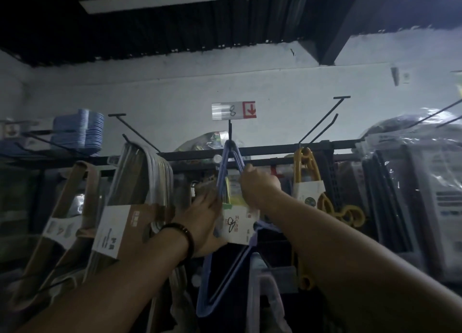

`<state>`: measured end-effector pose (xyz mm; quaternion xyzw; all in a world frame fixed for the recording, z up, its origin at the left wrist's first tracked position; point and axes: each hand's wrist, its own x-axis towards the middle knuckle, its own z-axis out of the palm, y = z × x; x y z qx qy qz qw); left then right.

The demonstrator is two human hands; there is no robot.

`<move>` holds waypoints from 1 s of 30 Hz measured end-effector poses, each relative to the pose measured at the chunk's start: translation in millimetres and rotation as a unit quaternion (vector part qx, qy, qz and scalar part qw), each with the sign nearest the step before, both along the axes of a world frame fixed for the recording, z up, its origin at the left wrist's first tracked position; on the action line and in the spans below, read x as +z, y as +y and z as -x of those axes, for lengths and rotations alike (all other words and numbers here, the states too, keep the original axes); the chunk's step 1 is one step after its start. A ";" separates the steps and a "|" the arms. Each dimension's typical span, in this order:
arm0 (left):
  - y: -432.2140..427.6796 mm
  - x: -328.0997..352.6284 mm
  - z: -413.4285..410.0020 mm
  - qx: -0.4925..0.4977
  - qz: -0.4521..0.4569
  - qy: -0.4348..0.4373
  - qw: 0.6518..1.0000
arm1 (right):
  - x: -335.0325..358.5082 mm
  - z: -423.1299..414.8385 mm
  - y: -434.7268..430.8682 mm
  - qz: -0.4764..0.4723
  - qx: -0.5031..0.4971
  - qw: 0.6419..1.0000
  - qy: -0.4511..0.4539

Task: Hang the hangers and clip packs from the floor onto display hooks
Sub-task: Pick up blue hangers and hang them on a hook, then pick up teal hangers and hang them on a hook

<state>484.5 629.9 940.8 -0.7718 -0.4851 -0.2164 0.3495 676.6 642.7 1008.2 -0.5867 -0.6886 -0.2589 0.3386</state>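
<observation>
The left forearm (112,282) and right forearm (350,252) reach up from the lower edge. The right grip (258,185) is closed round the right arm of the blue hanger pack (237,227), just below its hooks. The left grip (203,215) is blurred and lies against the pack's left side; its closure cannot be told. The pack hangs on the centre display hook (230,131), between grey hangers (150,172) and yellow hangers (308,167).

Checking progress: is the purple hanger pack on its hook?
On. The purple hanger pack loops over the hook; the right hand holds it.
</observation>
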 end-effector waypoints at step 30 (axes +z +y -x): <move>-364.5 -318.0 337.7 0.069 0.206 -0.415 0.884 | -296.4 312.2 -285.7 0.199 0.426 0.879 -0.083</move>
